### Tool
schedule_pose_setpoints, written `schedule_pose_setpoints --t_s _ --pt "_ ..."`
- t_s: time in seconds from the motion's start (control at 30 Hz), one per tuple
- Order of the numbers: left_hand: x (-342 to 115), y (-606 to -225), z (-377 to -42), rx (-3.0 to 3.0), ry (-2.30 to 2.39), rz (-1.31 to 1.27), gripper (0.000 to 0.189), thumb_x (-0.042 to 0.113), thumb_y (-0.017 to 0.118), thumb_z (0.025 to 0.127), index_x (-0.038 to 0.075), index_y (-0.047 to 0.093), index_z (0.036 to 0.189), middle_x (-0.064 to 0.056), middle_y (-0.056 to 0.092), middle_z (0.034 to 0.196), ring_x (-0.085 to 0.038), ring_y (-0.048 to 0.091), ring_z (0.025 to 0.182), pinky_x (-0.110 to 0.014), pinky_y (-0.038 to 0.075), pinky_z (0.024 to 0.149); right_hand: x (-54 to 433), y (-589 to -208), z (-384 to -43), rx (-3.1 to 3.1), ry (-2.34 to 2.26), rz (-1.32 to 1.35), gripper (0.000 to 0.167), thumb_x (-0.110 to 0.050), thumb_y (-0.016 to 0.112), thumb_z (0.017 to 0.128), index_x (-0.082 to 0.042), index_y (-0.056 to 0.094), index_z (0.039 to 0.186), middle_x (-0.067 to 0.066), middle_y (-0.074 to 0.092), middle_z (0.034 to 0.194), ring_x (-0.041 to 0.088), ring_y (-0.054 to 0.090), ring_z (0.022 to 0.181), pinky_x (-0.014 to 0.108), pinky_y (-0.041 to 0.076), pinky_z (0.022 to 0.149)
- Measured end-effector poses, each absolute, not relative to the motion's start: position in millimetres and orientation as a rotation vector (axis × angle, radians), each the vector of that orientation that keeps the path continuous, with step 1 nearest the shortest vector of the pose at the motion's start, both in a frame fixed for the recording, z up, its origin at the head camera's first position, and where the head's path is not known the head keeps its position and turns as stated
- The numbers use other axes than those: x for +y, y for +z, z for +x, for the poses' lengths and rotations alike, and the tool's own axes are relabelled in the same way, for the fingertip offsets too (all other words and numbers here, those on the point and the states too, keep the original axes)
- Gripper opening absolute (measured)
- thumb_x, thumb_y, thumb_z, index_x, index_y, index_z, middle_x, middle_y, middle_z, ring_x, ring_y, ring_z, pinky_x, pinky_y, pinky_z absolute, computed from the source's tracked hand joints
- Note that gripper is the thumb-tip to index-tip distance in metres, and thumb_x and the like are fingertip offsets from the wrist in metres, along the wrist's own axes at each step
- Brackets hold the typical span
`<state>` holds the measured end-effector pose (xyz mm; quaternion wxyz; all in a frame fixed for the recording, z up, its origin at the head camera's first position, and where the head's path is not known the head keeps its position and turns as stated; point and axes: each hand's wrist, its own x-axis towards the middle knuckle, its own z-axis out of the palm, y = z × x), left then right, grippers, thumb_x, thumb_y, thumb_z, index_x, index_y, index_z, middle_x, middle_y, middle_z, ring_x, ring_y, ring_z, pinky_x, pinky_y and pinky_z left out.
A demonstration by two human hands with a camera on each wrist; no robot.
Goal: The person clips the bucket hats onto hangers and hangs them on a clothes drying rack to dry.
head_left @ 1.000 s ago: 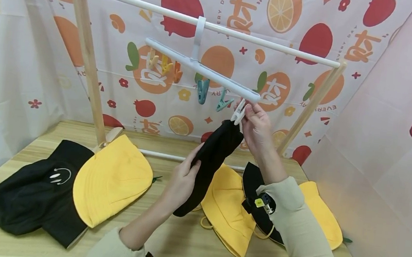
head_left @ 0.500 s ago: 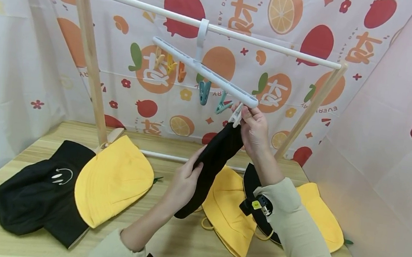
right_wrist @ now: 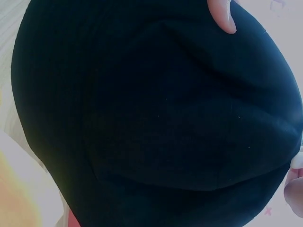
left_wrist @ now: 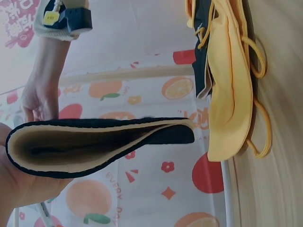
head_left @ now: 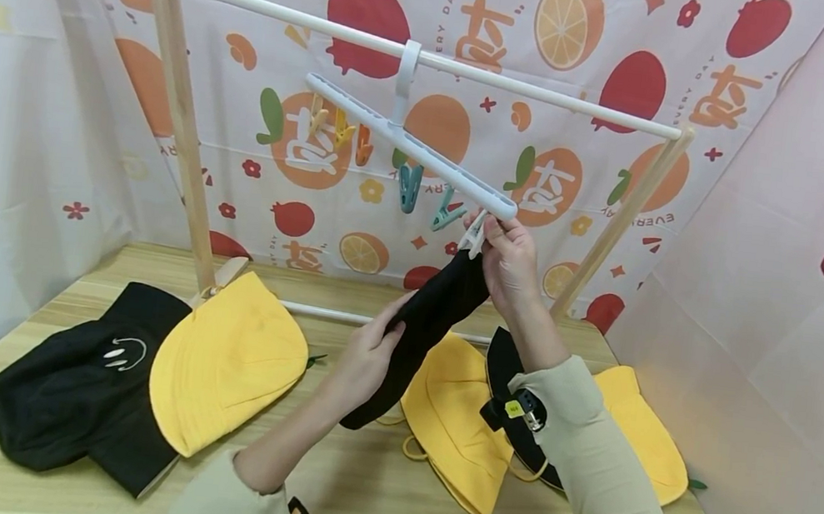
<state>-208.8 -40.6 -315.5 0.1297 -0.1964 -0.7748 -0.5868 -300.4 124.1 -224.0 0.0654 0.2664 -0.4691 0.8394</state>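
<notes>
My left hand (head_left: 363, 361) grips a folded black bucket hat (head_left: 436, 318) by its side, thumb on the near face. The left wrist view looks into the hat's brim opening, edged with pale lining. At the hat's upper end is a white clothespin (head_left: 473, 237), pinched by the thumb and fingers of my right hand (head_left: 513, 263). That clothespin hangs at the right end of a white clip hanger (head_left: 451, 173), which slants down to the right. In the right wrist view the dark hat (right_wrist: 165, 118) fills most of the frame.
The hanger hooks over the rack's white rod (head_left: 279, 13). Yellow, orange and teal clothespins (head_left: 409, 188) dangle from it. A black smiley hat (head_left: 90, 382) and a yellow hat (head_left: 227, 363) lie left; another yellow hat (head_left: 458, 421) and more hats lie right on the wooden table (head_left: 325, 508).
The hanger's right end has dipped slightly, along with the white clothespin and my right hand. The hat's upper end has shifted a little toward the right hand. Both hands keep their grips.
</notes>
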Motion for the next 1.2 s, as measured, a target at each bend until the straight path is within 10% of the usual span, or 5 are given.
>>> schedule_pose_setpoints --t_s 1.2 --pt "-32 -304 -215 -1.950 -1.863 -0.440 0.036 0.005 0.035 0.099 0.014 0.050 0.131 -0.003 0.047 0.132 -0.015 0.040 0.121 -0.040 0.032 0.098 129 -225 -294 -1.528 2.455 0.852 0.024 0.001 0.035 0.098 0.014 0.043 0.115 0.007 0.059 0.089 0.018 0.053 0.088 0.027 0.036 0.089"
